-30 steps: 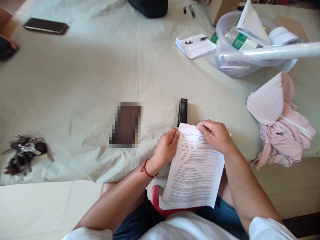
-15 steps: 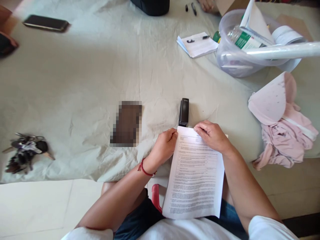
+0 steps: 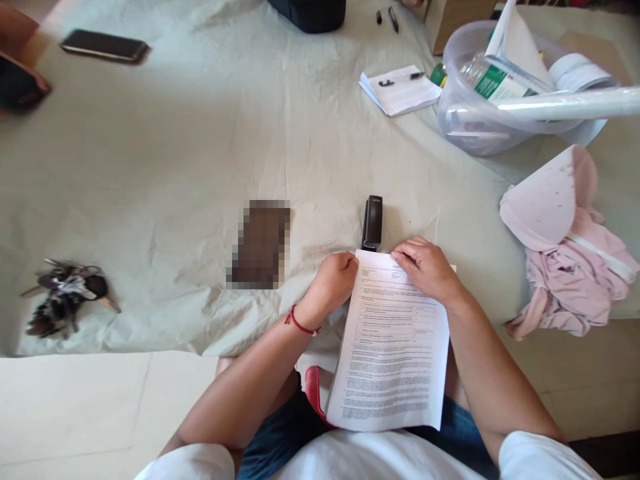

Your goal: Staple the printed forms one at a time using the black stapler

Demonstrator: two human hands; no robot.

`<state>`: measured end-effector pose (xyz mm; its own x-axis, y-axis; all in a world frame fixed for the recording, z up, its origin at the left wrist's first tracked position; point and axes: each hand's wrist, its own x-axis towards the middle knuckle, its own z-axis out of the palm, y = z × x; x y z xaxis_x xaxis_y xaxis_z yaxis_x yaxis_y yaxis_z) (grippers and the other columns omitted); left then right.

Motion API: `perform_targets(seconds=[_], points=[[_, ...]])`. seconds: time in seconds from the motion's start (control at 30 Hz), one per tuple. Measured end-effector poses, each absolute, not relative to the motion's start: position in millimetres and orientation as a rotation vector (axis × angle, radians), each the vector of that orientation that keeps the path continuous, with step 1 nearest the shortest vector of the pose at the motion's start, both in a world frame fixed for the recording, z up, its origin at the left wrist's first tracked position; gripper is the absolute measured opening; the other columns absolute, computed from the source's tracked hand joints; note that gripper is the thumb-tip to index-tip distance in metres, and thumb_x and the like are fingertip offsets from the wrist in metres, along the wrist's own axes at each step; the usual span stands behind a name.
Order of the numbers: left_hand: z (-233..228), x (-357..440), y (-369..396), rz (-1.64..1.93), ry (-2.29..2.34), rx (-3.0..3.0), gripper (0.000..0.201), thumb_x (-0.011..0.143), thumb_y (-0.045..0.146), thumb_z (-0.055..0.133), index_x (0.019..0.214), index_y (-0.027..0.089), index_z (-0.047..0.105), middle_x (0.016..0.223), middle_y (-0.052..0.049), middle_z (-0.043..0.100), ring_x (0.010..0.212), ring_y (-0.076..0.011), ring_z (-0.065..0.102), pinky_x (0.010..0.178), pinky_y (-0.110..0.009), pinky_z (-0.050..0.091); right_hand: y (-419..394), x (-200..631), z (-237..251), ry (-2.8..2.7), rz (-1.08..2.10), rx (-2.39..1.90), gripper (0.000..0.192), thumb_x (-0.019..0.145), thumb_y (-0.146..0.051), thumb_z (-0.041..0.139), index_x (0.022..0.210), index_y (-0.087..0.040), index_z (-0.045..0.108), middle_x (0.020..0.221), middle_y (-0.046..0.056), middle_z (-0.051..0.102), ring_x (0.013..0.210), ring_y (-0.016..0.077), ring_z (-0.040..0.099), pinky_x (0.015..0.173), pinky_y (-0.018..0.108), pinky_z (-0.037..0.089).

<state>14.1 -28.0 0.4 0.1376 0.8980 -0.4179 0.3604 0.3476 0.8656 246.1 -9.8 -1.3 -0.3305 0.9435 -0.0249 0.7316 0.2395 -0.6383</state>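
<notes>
Printed sheets of paper (image 3: 393, 353) hang from the table edge toward my lap, held at the top by both hands. My left hand (image 3: 337, 280) pinches their upper left corner; a red cord bracelet is on that wrist. At the top edge, right of the middle, my right hand (image 3: 425, 267) grips the paper with thumb and fingers. Just beyond the top edge lies a black stapler (image 3: 373, 220), its near end touching or partly under the paper; I cannot tell which. Left of my hands rests a dark, pixelated rectangular object (image 3: 260, 247).
Keys (image 3: 73, 293) lie at the near left, a phone (image 3: 105, 46) at the far left. A notepad (image 3: 400, 92) with a pen sits beside a clear plastic tub (image 3: 480, 137) of papers and a bottle. Pink cloth (image 3: 570, 267) lies right, a black case (image 3: 313, 17) at the back.
The view has shifted slightly, so most things sit a little further right. Both hands keep their hold on the sheets. The other person's hand at the back has mostly gone out of view.
</notes>
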Motion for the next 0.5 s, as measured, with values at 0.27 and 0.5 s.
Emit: perform_targets(seconds=[0.27,0.5], points=[[4,16,-21,0.545,1.401,1.179,0.035,0.089,0.025,0.053,0.062,0.026,0.031,0.061,0.004,0.031,0.059,-0.0135,0.029,0.060,-0.034,0.018,12,248,8,-2.198,0.906,-1.669,0.027,0.101,-0.028,0.058,0.080,-0.024,0.074,0.085,0.005,0.078,0.089,0.0245,0.071,0.085,0.038,0.055],[1,14,-21,0.577,1.373,1.201,0.036,0.089,0.020,0.054,0.059,0.025,0.035,0.060,0.003,0.033,0.060,-0.0139,0.029,0.062,-0.035,0.020,24,249,10,-2.185,0.985,-1.729,0.027,0.099,-0.032,0.059,0.079,-0.023,0.074,0.082,0.003,0.076,0.077,0.0209,0.068,0.071,0.033,0.050]])
